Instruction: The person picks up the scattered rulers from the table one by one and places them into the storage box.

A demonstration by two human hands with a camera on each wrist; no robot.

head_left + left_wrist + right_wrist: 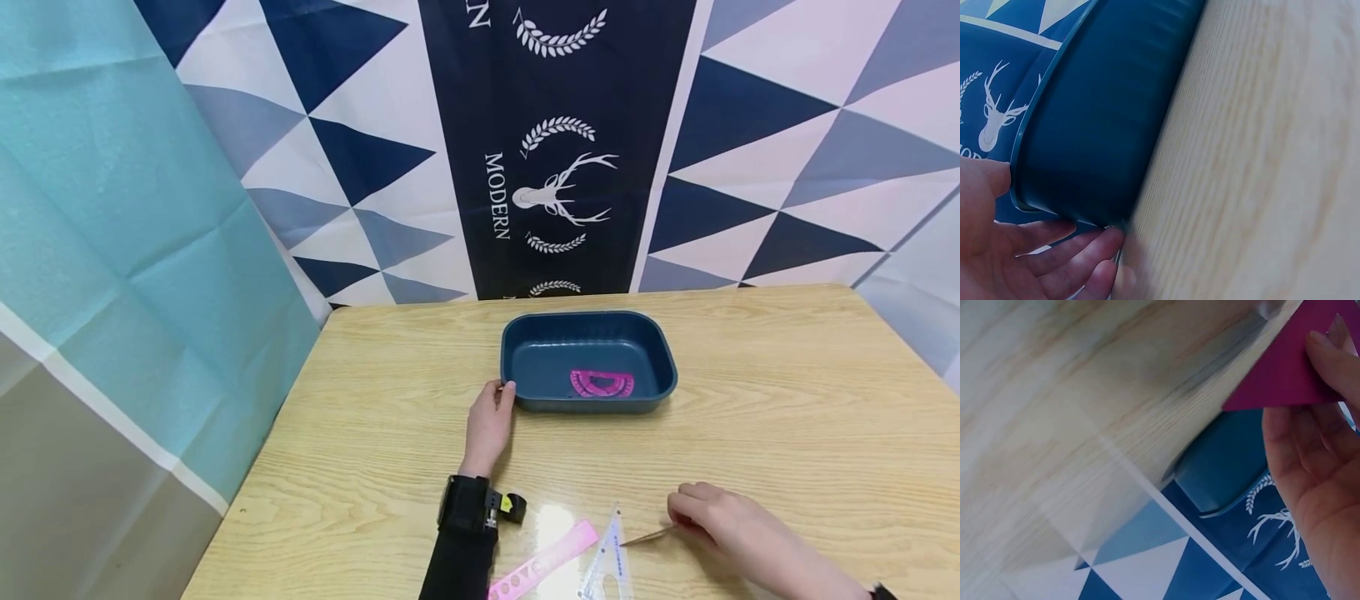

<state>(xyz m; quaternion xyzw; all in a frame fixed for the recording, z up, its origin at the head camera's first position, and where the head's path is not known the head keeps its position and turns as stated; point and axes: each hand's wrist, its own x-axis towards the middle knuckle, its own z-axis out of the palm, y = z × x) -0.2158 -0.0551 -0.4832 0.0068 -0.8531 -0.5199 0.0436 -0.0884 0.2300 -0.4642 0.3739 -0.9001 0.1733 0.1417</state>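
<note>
My left hand (489,425) grips the near left corner of a dark blue plastic basin (585,407), thumb at the rim and fingers against the outer side. Inside the basin lies a pink protractor (602,384), toward the right. My right hand (738,529) pinches a magenta set square (1291,362) with a cut-out, above the near part of the table. From the head it shows only as a thin edge. Left of that hand lies a clear set square (617,554) with blue markings. Beside it is a pink ruler (543,560) with round holes, partly hidden by the left sleeve.
The wooden table (390,433) runs back to a patterned cloth (558,150) hanging right behind the basin. A teal and grey cloth (135,233) hangs along the table's left edge. A black wrist camera mount (468,504) sits on the left wrist.
</note>
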